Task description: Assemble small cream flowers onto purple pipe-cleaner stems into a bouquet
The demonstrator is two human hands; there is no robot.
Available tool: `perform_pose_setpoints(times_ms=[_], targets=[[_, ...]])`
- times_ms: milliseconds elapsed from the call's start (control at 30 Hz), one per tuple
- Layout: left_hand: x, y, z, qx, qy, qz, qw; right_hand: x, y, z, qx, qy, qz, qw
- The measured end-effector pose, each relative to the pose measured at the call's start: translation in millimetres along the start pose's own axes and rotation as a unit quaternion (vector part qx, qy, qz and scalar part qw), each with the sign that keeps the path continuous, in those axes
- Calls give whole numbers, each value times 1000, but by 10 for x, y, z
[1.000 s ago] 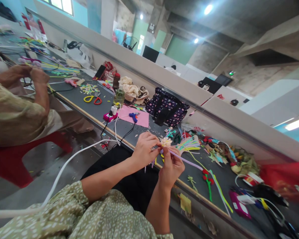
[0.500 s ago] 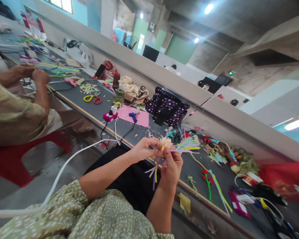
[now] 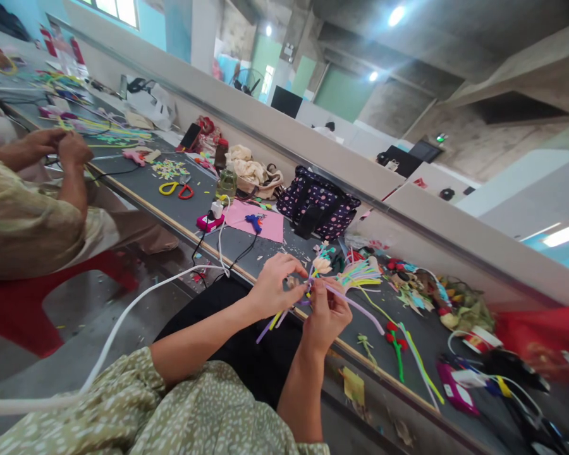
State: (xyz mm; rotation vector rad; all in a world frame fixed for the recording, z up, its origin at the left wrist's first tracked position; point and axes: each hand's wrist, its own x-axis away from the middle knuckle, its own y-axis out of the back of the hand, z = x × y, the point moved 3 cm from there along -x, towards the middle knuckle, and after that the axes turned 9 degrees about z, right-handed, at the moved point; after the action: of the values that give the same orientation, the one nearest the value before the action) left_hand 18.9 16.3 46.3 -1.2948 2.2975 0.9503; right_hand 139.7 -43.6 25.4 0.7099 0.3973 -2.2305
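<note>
In the head view, both my hands are at the table's front edge around a small bundle of fuzzy pipe cleaners. A cream pipe-cleaner flower (image 3: 321, 265) tops the bundle, and purple and yellow ends hang below. My left hand (image 3: 275, 287) is curved, with thumb and fingertips closing on the bundle just under the flower. My right hand (image 3: 329, 316) pinches the bundle from the other side. A long lilac pipe cleaner (image 3: 360, 308) sticks out to the right from it. The exact grip points are partly hidden by the fingers.
Behind my hands lie loose pipe cleaners (image 3: 363, 273). A blue glue gun (image 3: 253, 222) rests on pink paper (image 3: 274, 229), near a dotted bag (image 3: 317, 202). Scissors (image 3: 176, 189) lie left. A white cable (image 3: 123, 316) crosses my left side. Another person's hands (image 3: 69, 148) work farther left.
My left fingers have spread slightly. The lilac pipe cleaner now angles down to the right, and the hanging ends have swung left. The other person's hands have shifted slightly.
</note>
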Motion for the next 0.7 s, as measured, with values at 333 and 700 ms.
perform_pose_setpoints(times_ms=[333, 700], targets=[[20, -72, -54, -193, -19, -20, 981, 57, -55, 108, 29, 23, -2, 999], [-27, -18, 6, 36, -13, -2, 999, 33, -24, -12, -64, -46, 23, 997]])
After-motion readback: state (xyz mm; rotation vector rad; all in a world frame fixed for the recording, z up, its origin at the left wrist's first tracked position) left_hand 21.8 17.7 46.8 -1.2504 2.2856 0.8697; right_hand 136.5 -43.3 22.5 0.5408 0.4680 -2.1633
